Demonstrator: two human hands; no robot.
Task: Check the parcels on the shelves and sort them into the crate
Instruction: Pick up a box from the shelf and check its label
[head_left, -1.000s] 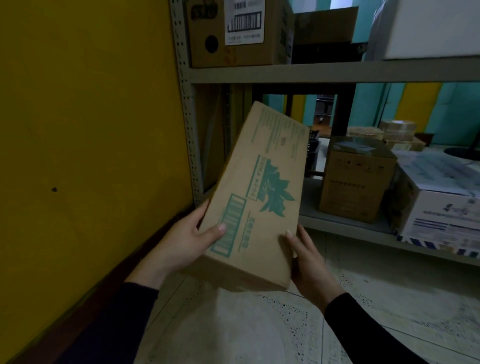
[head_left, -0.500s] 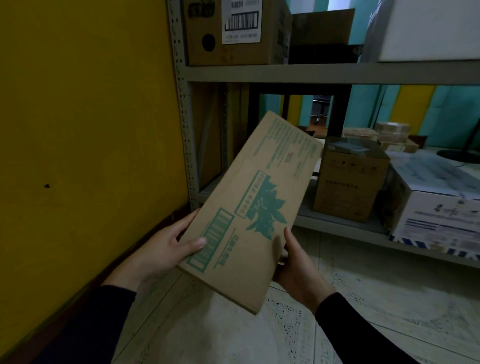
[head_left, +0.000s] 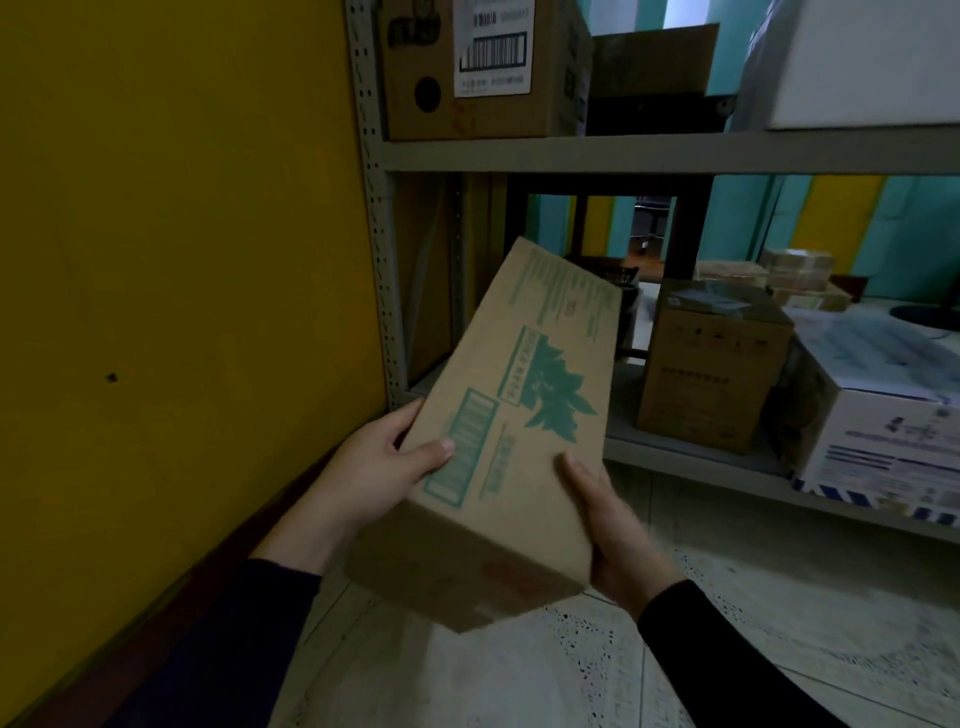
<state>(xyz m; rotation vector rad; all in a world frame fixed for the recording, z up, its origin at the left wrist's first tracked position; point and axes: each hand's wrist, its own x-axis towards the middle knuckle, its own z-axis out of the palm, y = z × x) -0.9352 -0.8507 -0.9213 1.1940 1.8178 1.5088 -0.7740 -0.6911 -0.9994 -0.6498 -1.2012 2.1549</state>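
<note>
There was only one view, from a camera on the person's head. It looked forward and down at the shelf (head_left: 623, 153), from close in front of it and a little to its left. The yellow wall (head_left: 171, 260) filled the picture left of the shelf, and the tiled floor (head_left: 519, 675) lay below the shelf. Both hands and the box (head_left: 519, 415) were very near the lens, in front of the shelf's lower level. The wide lens bent the shelf's edges.

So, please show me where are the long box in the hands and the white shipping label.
long box (head_left: 524, 415), head view, on its printed top face
white shipping label (head_left: 493, 47), head view, on its barcode
</note>
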